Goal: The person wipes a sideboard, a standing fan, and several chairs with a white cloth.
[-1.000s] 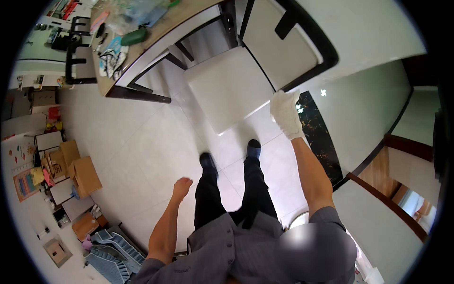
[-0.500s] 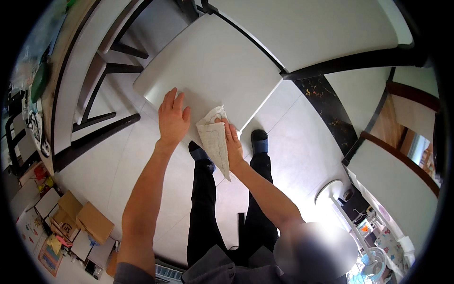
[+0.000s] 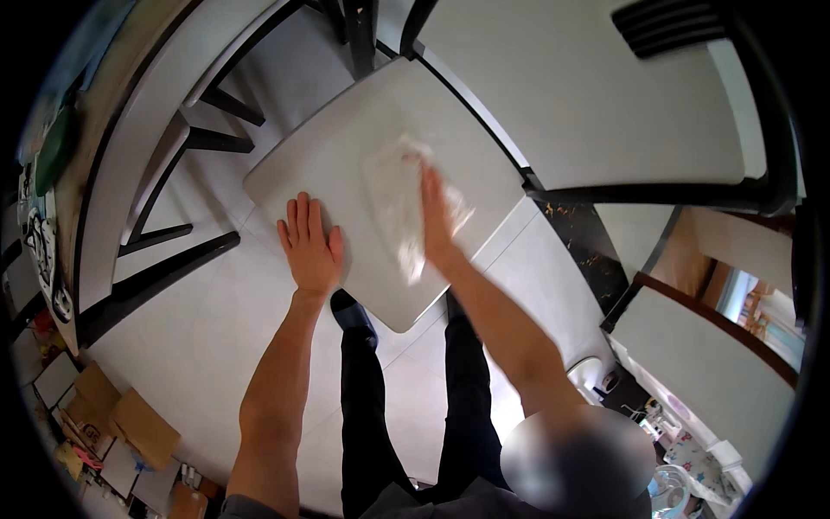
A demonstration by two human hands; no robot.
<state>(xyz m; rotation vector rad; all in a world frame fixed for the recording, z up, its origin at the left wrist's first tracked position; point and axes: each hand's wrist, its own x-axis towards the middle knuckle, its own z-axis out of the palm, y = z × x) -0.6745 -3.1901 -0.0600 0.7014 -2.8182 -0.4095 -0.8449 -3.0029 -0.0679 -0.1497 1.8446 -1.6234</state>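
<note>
A pale, smooth chair seat (image 3: 346, 143) lies in front of me, with its dark-framed backrest (image 3: 579, 95) rising at the far right. My left hand (image 3: 311, 246) rests flat near the seat's left front edge, fingers stretched out and holding nothing. Over the middle of the seat, my right hand (image 3: 437, 212) has hold of a white cloth (image 3: 393, 195) and presses it against the surface. Both cloth and right hand are blurred by motion, and some of the fingers are hidden.
A cluttered table (image 3: 143, 95) runs along the left, with another chair's dark legs (image 3: 177, 164) beneath it. Open cardboard boxes (image 3: 147, 424) are at the lower left. My slippered foot (image 3: 353, 316) stands close to the seat's front edge. A pale cabinet (image 3: 700, 355) is at the right.
My right hand has carried the cloth forward from the seat's front edge onto its middle, where the cloth is more spread out. My left hand now lies on the seat, and the view has shifted.
</note>
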